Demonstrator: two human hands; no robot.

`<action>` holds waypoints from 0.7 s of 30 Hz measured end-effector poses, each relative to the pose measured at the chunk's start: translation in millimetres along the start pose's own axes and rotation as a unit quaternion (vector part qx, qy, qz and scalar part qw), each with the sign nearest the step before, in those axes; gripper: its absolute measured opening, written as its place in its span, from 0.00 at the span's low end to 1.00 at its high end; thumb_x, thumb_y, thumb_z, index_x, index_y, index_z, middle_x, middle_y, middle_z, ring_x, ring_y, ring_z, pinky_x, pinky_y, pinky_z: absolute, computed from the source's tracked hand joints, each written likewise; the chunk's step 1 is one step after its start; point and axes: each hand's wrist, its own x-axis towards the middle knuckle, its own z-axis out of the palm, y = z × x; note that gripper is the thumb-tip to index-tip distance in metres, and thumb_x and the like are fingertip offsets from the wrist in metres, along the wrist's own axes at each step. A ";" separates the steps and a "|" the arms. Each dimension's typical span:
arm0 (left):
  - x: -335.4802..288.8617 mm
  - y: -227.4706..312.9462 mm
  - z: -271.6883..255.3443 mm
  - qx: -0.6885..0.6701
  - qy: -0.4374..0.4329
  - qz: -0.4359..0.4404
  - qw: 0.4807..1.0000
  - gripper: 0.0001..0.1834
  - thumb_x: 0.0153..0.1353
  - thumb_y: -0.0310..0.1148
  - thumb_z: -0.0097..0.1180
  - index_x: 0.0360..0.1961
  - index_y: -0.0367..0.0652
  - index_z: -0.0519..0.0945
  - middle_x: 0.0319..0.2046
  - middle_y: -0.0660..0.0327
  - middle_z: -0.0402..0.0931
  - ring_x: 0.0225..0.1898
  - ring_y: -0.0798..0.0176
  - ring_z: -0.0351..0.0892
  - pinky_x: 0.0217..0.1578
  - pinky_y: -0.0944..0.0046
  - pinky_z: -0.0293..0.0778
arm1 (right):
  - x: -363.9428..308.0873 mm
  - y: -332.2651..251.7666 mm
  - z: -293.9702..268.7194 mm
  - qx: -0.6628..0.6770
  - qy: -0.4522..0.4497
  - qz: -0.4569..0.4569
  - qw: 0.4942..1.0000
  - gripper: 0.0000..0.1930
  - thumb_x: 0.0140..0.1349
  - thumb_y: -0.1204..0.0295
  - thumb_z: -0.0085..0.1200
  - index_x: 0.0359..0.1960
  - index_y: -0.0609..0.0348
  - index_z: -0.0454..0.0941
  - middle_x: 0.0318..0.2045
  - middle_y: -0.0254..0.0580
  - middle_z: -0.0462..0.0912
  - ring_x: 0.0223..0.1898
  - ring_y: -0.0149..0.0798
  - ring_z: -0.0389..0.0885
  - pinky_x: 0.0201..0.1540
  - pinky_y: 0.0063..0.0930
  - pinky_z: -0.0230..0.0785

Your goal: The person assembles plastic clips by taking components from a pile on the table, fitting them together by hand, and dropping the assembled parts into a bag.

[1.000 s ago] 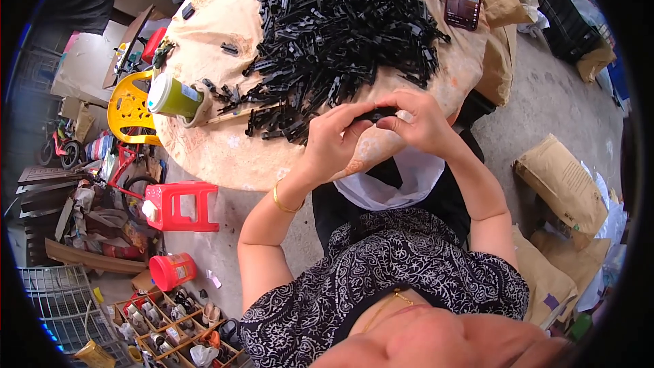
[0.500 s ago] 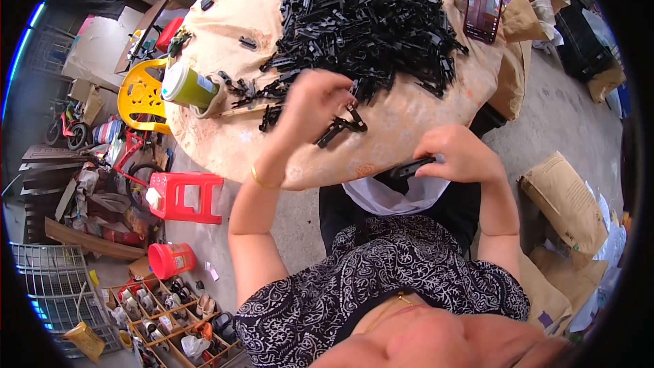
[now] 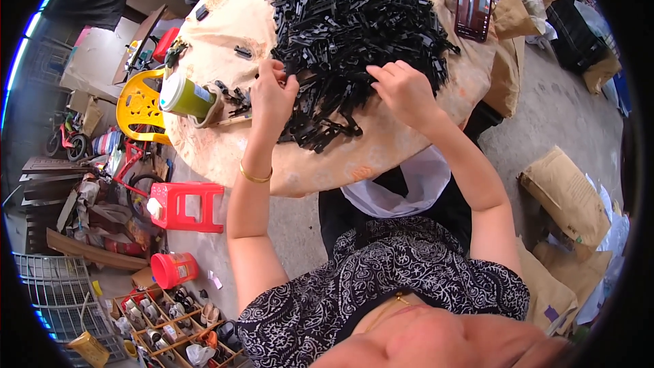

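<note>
A wide heap of small, slim black plastic parts (image 3: 357, 24) covers much of the round table. At its left edge my left hand (image 3: 274, 99) is closed, thumb and fingers pinching a small dark part that is mostly hidden. My right hand (image 3: 407, 95) reaches over the heap's near right side, fingers bent and drawn together at the parts; what they grip, if anything, cannot be made out. Between my hands, several linked-looking black parts (image 3: 330, 135) lie at the heap's near edge. Over my lap, below the table edge, hangs a white plastic bag (image 3: 398, 197).
A green cup with a white lid (image 3: 187, 97) stands at the table's left. A phone (image 3: 473, 5) leans upright at the far right. Left of the table are a yellow chair (image 3: 139, 105), a red stool (image 3: 185, 206) and a red bucket (image 3: 174, 270). Brown paper sacks (image 3: 567, 194) stand at right.
My right hand has gone from above the white bag, where it held a black part, up to the heap. My left hand has shifted left along the heap's edge.
</note>
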 end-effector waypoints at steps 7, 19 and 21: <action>-27.9 21.7 17.0 -0.467 -0.172 -0.140 0.856 0.15 0.57 0.23 0.58 0.45 0.30 0.74 0.32 0.55 0.78 0.30 0.63 0.82 0.31 0.71 0.80 | 1.6 -3.8 -28.6 0.284 -0.005 0.177 0.942 0.13 0.56 0.75 0.55 0.44 0.61 0.76 0.25 0.47 0.81 0.25 0.38 0.80 0.30 0.25 0.71; -64.3 51.5 39.3 -0.461 -0.236 -0.092 0.851 0.15 0.62 0.26 0.53 0.49 0.31 0.74 0.35 0.59 0.79 0.34 0.68 0.81 0.37 0.72 0.78 | -21.6 -26.0 -47.9 0.299 -0.034 0.076 0.951 0.06 0.54 0.76 0.56 0.34 0.64 0.80 0.26 0.43 0.82 0.30 0.38 0.81 0.34 0.26 0.72; -68.9 53.2 36.1 -0.456 -0.231 -0.060 0.857 0.15 0.62 0.26 0.52 0.49 0.31 0.74 0.35 0.59 0.79 0.35 0.69 0.80 0.38 0.72 0.77 | -25.6 -29.1 -50.0 0.290 -0.025 0.073 0.954 0.11 0.53 0.74 0.58 0.38 0.63 0.79 0.29 0.44 0.81 0.33 0.40 0.80 0.35 0.28 0.72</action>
